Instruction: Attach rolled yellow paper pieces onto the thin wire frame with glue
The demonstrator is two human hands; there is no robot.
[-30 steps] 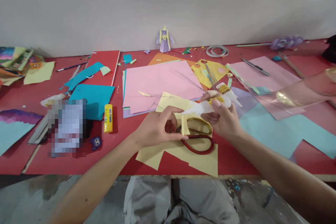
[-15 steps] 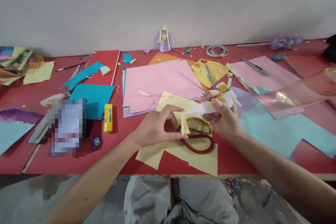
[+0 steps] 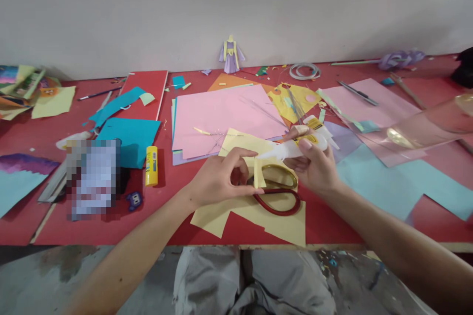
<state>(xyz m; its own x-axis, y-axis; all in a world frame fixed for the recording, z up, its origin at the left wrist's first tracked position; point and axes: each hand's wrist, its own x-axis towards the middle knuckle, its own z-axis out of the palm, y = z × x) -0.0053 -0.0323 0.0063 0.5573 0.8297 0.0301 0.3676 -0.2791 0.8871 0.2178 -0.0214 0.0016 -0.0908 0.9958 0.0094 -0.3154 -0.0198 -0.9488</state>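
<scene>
Between thumb and forefinger, my left hand (image 3: pixel 225 177) pinches a small strip of pale yellow paper (image 3: pixel 259 174) by its two ends. My right hand (image 3: pixel 314 162) is closed around a white glue bottle (image 3: pixel 290 150) with a yellow label, tilted so its nozzle points left at the strip's top end. Whether the tip touches the paper I cannot tell. Beneath the hands lie scissors (image 3: pixel 279 202) with red and gold handles, their blades hidden by my left hand. They rest on cut sheets of pale yellow paper (image 3: pixel 284 229).
A pink sheet stack (image 3: pixel 221 113) lies beyond the hands. On the left are a yellow glue stick (image 3: pixel 152 166), blue paper (image 3: pixel 129 140) and a blurred-out object (image 3: pixel 96 179). A paper doll dress (image 3: pixel 231 55) leans on the wall. A clear bottle (image 3: pixel 428 123) lies right.
Both hands, the strip and the glue bottle keep almost the same places. The whole view has shifted very slightly.
</scene>
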